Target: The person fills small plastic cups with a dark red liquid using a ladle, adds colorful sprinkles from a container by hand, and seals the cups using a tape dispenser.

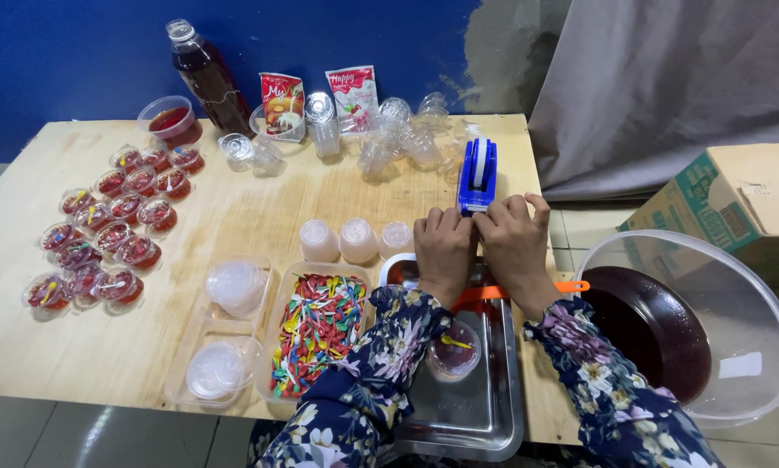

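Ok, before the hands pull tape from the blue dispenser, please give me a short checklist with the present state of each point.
1. Both hands at the dispenser: ok. The left hand and right hand meet at the front of the blue tape dispenser.
2. Dispenser stands flat on the wooden table: ok.
3. Tape end gripped: cannot tell, the fingers hide it.
4. Cup ready to seal: ok. A lidded cup with a small yellow spoon sits in the metal tray.
5. Lid pressed fully shut: cannot tell.
6. Sleeve away from the cup: not ok, the left sleeve lies beside it.
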